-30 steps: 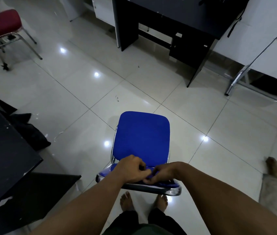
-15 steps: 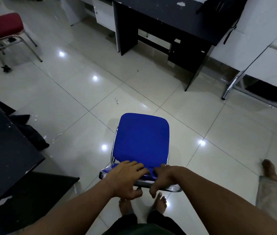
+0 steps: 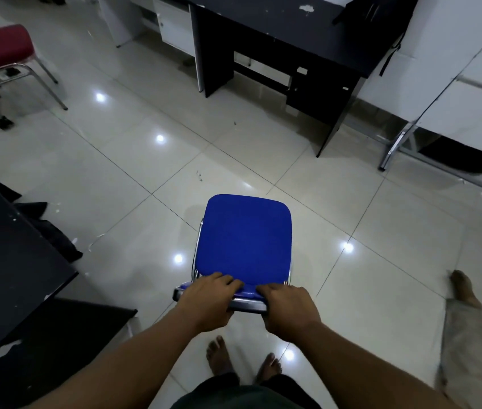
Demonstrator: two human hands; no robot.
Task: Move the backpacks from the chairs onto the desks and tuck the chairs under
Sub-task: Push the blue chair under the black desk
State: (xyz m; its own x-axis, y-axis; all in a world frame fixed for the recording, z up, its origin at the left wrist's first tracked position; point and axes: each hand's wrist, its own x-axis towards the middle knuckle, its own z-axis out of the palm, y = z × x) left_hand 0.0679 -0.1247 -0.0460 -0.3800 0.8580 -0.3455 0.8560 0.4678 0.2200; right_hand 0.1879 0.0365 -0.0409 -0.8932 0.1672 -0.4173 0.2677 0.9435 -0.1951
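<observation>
An office or classroom, as far as I can tell.
I see a black desk [image 3: 287,33] ahead, a white drawer cabinet [image 3: 175,28] beside it, blue chair [image 3: 245,237] and red chair [image 3: 3,51] on chrome frames, and glossy pale floor tiles [image 3: 133,178].

Glossy pale tile floor [image 3: 121,184] carrying furniture.
Blue chair [image 3: 245,240] stands on it under both hands; black desk [image 3: 287,33] well ahead of them; red chair [image 3: 3,48] far ahead-left; dark cloth heap [image 3: 53,231] left of the left hand; bare feet [image 3: 242,364] just below the hands.
</observation>
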